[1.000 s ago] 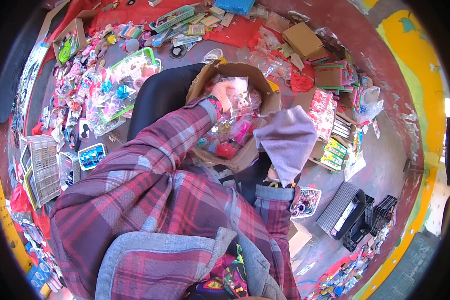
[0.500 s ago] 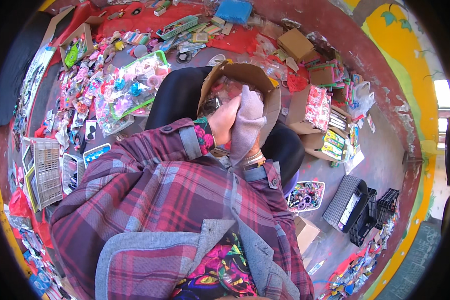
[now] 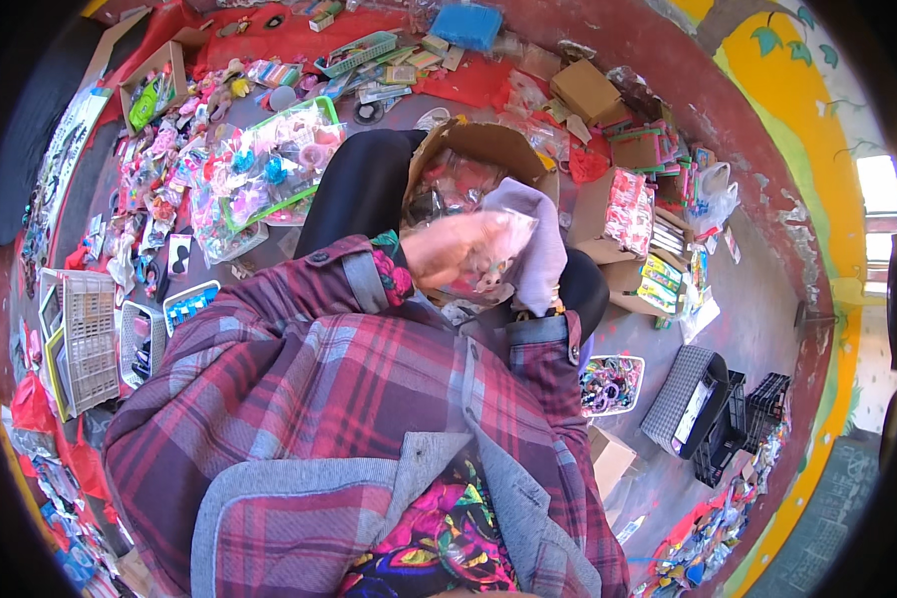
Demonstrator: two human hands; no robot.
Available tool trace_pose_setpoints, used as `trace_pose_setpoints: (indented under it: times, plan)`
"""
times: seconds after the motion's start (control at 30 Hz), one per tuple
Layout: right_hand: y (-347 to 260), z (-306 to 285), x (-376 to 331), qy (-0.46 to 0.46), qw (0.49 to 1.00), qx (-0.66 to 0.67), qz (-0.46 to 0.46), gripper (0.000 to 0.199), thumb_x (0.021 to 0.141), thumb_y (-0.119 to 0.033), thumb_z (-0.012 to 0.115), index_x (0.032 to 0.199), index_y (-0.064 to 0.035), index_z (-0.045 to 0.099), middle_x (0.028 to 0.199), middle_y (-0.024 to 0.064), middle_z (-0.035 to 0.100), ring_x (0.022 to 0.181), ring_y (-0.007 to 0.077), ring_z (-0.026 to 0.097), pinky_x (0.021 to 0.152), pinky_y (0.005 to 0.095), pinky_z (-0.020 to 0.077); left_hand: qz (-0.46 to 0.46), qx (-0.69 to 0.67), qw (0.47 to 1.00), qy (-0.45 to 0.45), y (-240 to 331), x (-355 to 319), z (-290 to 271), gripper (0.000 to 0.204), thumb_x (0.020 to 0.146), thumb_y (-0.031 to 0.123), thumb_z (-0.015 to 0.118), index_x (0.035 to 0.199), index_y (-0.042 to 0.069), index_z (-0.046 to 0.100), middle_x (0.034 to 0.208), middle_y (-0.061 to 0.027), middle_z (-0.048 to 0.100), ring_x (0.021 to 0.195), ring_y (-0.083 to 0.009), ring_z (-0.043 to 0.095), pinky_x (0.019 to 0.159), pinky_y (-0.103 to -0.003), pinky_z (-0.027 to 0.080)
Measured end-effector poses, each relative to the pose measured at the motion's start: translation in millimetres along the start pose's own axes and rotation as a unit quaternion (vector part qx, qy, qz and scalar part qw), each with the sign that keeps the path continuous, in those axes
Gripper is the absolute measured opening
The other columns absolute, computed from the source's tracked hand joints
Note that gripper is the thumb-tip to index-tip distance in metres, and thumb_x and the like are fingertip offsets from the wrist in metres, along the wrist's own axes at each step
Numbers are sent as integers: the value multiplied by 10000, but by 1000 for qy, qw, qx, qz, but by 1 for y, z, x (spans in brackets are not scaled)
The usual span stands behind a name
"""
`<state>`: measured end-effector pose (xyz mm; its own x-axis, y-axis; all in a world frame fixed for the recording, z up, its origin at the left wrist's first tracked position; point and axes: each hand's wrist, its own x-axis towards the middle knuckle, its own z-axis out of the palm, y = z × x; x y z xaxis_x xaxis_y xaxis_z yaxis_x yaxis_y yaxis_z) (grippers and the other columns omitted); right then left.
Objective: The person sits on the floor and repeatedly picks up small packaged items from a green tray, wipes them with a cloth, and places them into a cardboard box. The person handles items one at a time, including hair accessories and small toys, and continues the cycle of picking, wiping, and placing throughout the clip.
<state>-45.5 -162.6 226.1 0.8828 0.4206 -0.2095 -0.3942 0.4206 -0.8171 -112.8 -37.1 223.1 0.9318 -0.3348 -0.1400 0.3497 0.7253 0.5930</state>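
Nearest the camera, two plaid sleeves rise from the lower edge toward the middle of the view. The bare left hand (image 3: 447, 251) is curled around a clear plastic packet (image 3: 488, 261) of small pinkish trinkets, grasping it just above the person's lap. The right hand (image 3: 536, 244), covered by a pale lilac glove or cloth, lies against the far side of the same packet; whether its fingers close on the packet cannot be told, as the motion blurs them.

Just behind the hands, one open cardboard box (image 3: 478, 159) sits tilted between the person's dark-clad knees, its inside filled with more clear packets.

To the left on the floor lie two white slatted baskets (image 3: 88, 339) side by side, and beyond them one green-rimmed tray (image 3: 269, 164) of bright hair accessories. To the right stand one small white tub (image 3: 610, 384) of tangled bands and one dark crate (image 3: 733, 429).

Farthest off, one blue sponge-like block (image 3: 465, 24) rests on the red cloth (image 3: 269, 30).
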Motion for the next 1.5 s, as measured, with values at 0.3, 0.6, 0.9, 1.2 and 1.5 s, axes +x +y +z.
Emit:
trace_pose_setpoints:
  times: [0.3, 0.6, 0.9, 1.2, 1.5]
  plan:
    - [3, 17, -22, -110, 955, -214, -177, 329, 909, -170, 398, 1192, -3, 407, 1154, 113, 502, 1058, 198, 496, 899, 302, 416, 103, -69, 983, 138, 36, 4, -14, 235, 888, 179, 497, 1076, 44, 455, 967, -96, 559, 852, -224, 582, 734, -391, 504]
    - [0, 51, -31, -68, 975, -169, -130, 721, 722, -18, 645, 1318, -46, 240, 1165, 98, 435, 1040, 174, 471, 875, 281, 414, 332, 445, 774, 306, -8, 34, -24, 334, 779, 119, 642, 1059, 13, 493, 1007, -61, 483, 908, -132, 491, 783, -250, 420]
    - [18, 48, -20, 20, 912, -314, -262, 429, 876, -35, 446, 1288, -99, 345, 975, 50, 476, 890, 118, 485, 778, 233, 419, 135, -80, 987, 36, 8, 6, 22, 440, 945, 347, 339, 1272, 55, 377, 1102, -12, 535, 905, -100, 528, 854, -243, 407]
    - [97, -34, -3, -159, 883, -426, -117, 507, 902, -349, 374, 1322, -73, 304, 1278, 117, 409, 1181, 266, 375, 1022, 361, 266, 72, -169, 979, 86, 23, -8, 17, 456, 909, 446, 357, 1192, 107, 474, 1112, -64, 561, 983, -199, 544, 903, -333, 395]
    - [40, -24, 19, -163, 940, -267, -135, 409, 845, -244, 496, 1197, -53, 411, 1081, 91, 491, 984, 192, 484, 851, 325, 402, -8, -234, 972, 12, 17, -11, 5, 362, 892, 217, 441, 1212, 47, 450, 1150, -84, 543, 992, -193, 544, 900, -314, 404]
